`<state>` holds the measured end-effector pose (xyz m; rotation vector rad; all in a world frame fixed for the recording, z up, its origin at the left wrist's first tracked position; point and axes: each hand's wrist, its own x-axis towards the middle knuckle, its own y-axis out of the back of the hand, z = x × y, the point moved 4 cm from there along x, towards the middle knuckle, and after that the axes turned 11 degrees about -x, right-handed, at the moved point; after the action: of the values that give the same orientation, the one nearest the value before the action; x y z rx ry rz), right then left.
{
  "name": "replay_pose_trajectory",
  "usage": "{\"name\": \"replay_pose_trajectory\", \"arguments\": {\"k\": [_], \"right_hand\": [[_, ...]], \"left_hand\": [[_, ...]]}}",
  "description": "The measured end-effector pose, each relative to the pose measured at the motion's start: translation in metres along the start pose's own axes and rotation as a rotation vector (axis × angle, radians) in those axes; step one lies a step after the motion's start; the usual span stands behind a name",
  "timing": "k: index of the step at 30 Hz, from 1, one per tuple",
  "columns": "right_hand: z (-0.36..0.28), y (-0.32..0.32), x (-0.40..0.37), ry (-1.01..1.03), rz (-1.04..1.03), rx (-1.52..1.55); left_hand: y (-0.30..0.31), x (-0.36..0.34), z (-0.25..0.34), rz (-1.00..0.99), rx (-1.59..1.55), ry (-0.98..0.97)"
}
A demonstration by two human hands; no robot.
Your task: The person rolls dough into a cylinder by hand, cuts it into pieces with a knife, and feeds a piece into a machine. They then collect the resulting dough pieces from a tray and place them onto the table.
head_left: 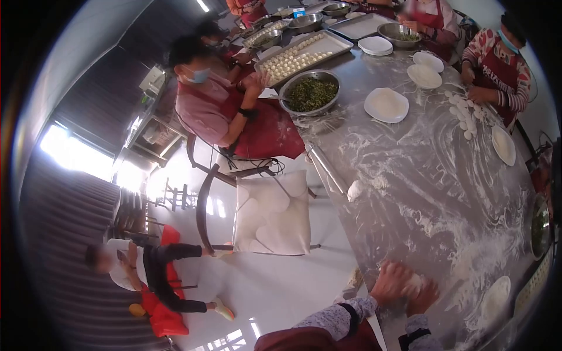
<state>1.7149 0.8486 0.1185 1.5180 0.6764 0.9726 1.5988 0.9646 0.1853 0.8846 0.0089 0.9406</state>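
My left hand [392,282] and my right hand [424,297] are close together at the near edge of the metal table [386,228]. Between them shows part of a pale lump of dough [415,283], with the fingers of both hands curled over it. Most of the dough is covered by the hands. Loose flour [436,225] is smeared over the tabletop around them. Farther up the table edge lies a smaller white piece of dough [355,191], beside a long pale rod [328,168] like a rolling pin.
A bowl of chopped green filling [310,93] and a tray of dumplings [304,57] stand farther back. White plates of flour [386,105] [496,301] line the table. Several people in red aprons sit around it. A cushioned chair [272,213] stands at left.
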Motion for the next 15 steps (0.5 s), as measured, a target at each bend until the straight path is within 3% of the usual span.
{"name": "replay_pose_trajectory", "arguments": {"k": [1, 5, 7, 8, 9, 11, 13, 14, 15], "right_hand": [[-0.001, -0.002, 0.001, 0.004, 0.066, -0.014], [0.003, -0.013, 0.042, -0.037, -0.003, 0.050], [0.008, -0.010, 0.061, -0.064, -0.181, 0.086], [0.013, -0.009, 0.062, -0.066, -0.173, 0.081], [0.018, -0.016, 0.065, -0.071, -0.268, 0.130], [0.024, -0.018, 0.072, -0.075, -0.329, 0.189], [0.042, -0.012, 0.054, -0.259, -0.278, 0.704], [0.035, 0.002, 0.037, -0.095, -0.304, 0.406], [0.023, 0.017, 0.016, 0.064, -0.327, 0.102]], "left_hand": [[-0.005, 0.000, -0.003, 0.002, -0.005, 0.015], [-0.035, 0.023, -0.023, -0.125, -0.035, 0.101], [-0.036, 0.037, -0.023, -0.219, -0.021, 0.179], [-0.037, 0.041, -0.022, -0.307, 0.005, 0.244], [-0.041, 0.040, -0.023, -0.279, -0.016, 0.274], [-0.034, 0.030, -0.015, -0.280, -0.017, 0.196], [-0.023, 0.013, -0.006, -0.353, -0.100, 0.073], [-0.016, 0.000, -0.002, -0.419, -0.175, 0.008], [-0.006, -0.015, 0.002, -0.334, -0.167, -0.070]]}}
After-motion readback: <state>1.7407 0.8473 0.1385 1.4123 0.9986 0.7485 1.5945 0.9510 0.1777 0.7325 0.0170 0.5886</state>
